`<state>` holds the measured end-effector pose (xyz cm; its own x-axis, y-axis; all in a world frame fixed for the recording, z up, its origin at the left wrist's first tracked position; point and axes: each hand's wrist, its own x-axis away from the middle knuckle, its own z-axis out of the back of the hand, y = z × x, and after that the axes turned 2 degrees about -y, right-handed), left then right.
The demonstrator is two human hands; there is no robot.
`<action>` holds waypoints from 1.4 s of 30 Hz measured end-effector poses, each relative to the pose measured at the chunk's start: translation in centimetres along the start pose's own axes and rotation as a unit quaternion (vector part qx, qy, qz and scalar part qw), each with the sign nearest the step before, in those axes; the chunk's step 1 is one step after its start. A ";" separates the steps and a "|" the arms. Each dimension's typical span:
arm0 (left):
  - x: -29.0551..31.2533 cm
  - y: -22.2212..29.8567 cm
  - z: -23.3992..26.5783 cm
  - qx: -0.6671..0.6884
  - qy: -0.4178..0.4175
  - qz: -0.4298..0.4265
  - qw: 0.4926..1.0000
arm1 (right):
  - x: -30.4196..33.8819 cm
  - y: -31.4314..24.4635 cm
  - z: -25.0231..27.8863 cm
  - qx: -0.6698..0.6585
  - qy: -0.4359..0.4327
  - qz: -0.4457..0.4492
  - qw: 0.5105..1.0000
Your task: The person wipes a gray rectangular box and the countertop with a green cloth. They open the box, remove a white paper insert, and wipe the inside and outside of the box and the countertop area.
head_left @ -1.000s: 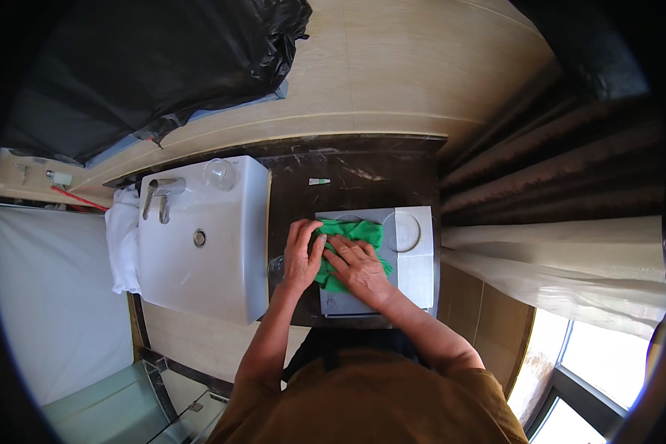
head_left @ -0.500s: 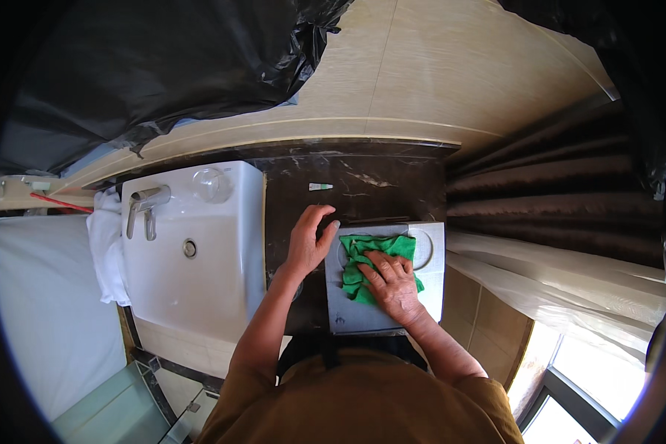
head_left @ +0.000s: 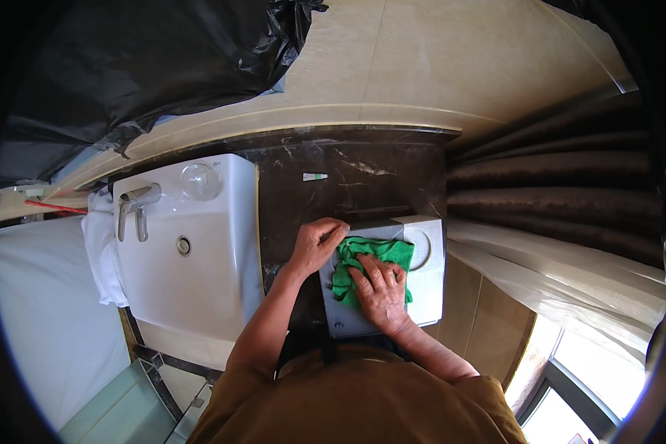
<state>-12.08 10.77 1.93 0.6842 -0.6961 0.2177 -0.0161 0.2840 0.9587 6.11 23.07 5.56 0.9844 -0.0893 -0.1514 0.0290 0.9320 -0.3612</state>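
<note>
1. Resting palm down on the green cloth (head_left: 392, 250), the right hand (head_left: 382, 292) has fingers loosely spread and slightly bent.
2. Left hand (head_left: 318, 248): at the far-left corner of a box (head_left: 429, 296), fingers curled, thumb near fingertips; cannot tell whether it pinches anything.
3. Cloth: soft, wrinkled; lies on the box top, left of a circular outline (head_left: 428, 252).
4. Box: flat, squarish; gray left, white right.
5. Countertop (head_left: 288, 163): dark, pale-veined, stone-like.
6. Sink (head_left: 192, 296): glossy white, rectangular, left of the box.
</note>
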 end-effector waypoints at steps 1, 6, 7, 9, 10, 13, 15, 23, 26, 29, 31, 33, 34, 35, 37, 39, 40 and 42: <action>0.6 -0.2 -0.1 0.015 -0.005 0.007 1.000 | 0.5 -0.5 0.0 -0.001 -0.002 0.000 1.000; 3.4 -0.7 -1.3 0.021 -0.025 0.002 0.999 | 3.9 -2.4 0.2 -0.003 -0.034 0.026 0.999; 4.0 -0.7 -1.6 0.019 -0.029 0.000 0.999 | 4.7 -2.6 0.1 -0.004 -0.036 0.039 0.999; 4.4 -0.5 -2.4 0.021 -0.016 -0.038 0.999 | 5.7 -2.9 0.1 -0.019 -0.035 0.035 0.999; 4.4 -0.7 -2.4 0.015 -0.024 -0.039 0.999 | 6.1 -2.9 0.1 -0.026 -0.034 0.032 0.999; 3.1 -1.0 -1.7 -0.003 -0.074 -0.018 0.997 | 6.3 -3.0 0.0 -0.032 -0.038 0.024 0.998; 0.8 -0.5 -0.9 -0.058 -0.130 0.023 0.989 | 6.3 -2.8 0.1 -0.043 -0.033 0.022 0.998; -7.4 -3.5 -3.6 -0.350 -0.036 -0.119 0.928 | 4.3 -2.1 2.6 -0.273 -0.012 -0.082 0.958; -8.0 -5.2 -4.2 -0.398 -0.070 -0.108 0.908 | 2.4 -0.3 3.5 -0.412 0.012 -0.146 0.899; -7.8 -7.0 -3.8 -0.370 -0.077 -0.129 0.917 | 0.2 2.3 4.8 -0.503 0.017 -0.238 0.831; -7.7 -7.3 -3.9 -0.382 -0.057 -0.124 0.914 | -2.2 4.1 6.2 -0.478 0.036 -0.221 0.849; -7.6 -7.5 -3.2 -0.385 -0.032 -0.100 0.917 | -4.8 6.0 6.9 -0.447 0.060 -0.166 0.877; -7.8 -7.7 -2.7 -0.379 -0.018 -0.080 0.922 | -6.1 6.8 6.8 -0.417 0.073 -0.130 0.897; -7.8 -7.8 -2.2 -0.372 -0.003 -0.059 0.926 | -7.4 7.1 6.6 -0.407 0.083 -0.107 0.903; -7.6 -6.8 -0.8 -0.322 0.054 -0.064 0.943 | -9.6 8.0 6.2 -0.320 0.060 -0.052 0.944; -7.3 -4.8 0.5 -0.283 0.107 -0.053 0.951 | -11.1 9.1 5.1 -0.161 -0.006 0.013 0.987; -7.4 -4.6 1.0 -0.286 0.118 -0.066 0.949 | -11.4 9.6 4.2 -0.120 -0.035 0.017 0.992; -7.5 -4.6 2.3 -0.297 0.147 -0.091 0.939 | -11.6 11.0 1.4 -0.042 -0.088 0.033 0.995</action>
<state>-18.85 13.14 -3.71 0.8087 -0.5822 -0.0837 0.4708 0.5556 0.6853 -4.73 34.89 4.65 0.9990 0.0422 -0.0160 -0.0449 0.9007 -0.4322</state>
